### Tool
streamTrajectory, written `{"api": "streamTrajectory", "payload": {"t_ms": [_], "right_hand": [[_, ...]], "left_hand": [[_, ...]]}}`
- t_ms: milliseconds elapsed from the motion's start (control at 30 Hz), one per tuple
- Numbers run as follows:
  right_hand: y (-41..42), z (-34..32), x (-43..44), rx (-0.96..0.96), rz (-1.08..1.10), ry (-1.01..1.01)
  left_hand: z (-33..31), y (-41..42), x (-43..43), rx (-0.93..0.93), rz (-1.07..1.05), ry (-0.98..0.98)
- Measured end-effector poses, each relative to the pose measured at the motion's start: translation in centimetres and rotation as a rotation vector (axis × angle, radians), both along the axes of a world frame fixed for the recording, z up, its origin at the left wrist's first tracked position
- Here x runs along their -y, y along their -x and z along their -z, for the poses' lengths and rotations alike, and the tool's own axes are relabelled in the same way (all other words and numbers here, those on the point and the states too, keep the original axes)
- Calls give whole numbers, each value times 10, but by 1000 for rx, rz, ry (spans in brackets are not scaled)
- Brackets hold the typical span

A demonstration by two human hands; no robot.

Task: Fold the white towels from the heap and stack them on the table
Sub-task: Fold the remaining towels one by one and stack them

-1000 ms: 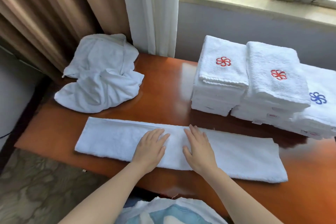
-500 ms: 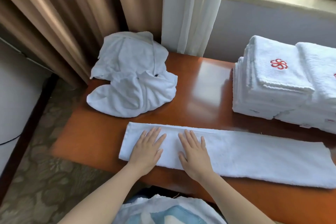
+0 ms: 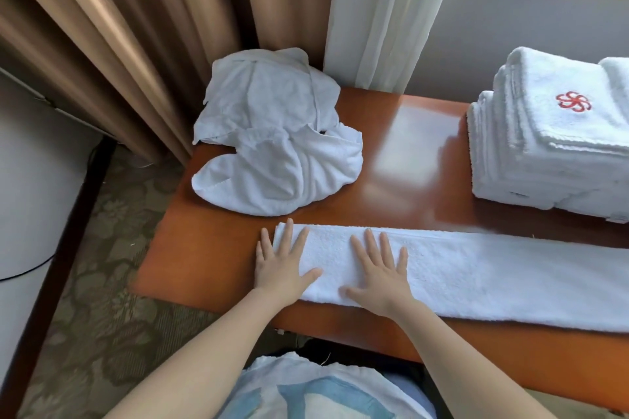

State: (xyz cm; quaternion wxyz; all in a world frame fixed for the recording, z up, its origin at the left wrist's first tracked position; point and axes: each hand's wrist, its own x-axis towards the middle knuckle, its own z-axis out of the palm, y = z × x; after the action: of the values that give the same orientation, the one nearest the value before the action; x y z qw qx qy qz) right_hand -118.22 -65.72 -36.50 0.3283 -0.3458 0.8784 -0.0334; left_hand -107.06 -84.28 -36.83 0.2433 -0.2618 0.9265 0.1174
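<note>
Closest to the camera, a white and blue garment [image 3: 306,391] covers the person's front at the bottom edge, and both bare forearms reach forward from it. The left hand [image 3: 279,269] lies flat with fingers spread on the left end of a long white towel [image 3: 493,275]. Its outer fingers lie past the towel's end, over the bare tabletop [image 3: 211,248]. The right hand [image 3: 377,272] lies just beside it, also flat and spread, palm down on the towel. Neither hand is grasping anything; both simply press on the cloth.

The towel is folded into a narrow strip along the near edge of the glossy reddish-brown tabletop and runs off the right side of the view.

Farther back on the left sits the heap [image 3: 275,146] of crumpled white towels, apart from the strip. On the right stands a stack of folded towels [image 3: 544,153], the top one bearing a red flower emblem [image 3: 574,101]. What may be a second stack shows at the right edge, cut off.

Behind the tabletop hang brown curtains [image 3: 136,27] and a white sheer curtain [image 3: 384,10]. A patterned carpet [image 3: 102,282] lies to the left.
</note>
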Motion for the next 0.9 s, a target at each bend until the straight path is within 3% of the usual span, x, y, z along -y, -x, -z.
{"api": "streamTrajectory", "payload": {"t_ms": [200,433,533,633,900], "right_hand": [[0,-3,0,25,8,2],[2,-5,-1,56,12,30],[7,-7,-2,101,31,66],[16,-14,-5,187,83,157],[41,-46,-47,599,614,597]], "left_hand": [[-14,6,5,-171,-167,-34],[-23,10,16,-134,-574,-275],[-20,14,13,-272,-681,-459],[-27,23,2,-422,-715,-520],[-60,80,-81,-636,-679,-894]]}}
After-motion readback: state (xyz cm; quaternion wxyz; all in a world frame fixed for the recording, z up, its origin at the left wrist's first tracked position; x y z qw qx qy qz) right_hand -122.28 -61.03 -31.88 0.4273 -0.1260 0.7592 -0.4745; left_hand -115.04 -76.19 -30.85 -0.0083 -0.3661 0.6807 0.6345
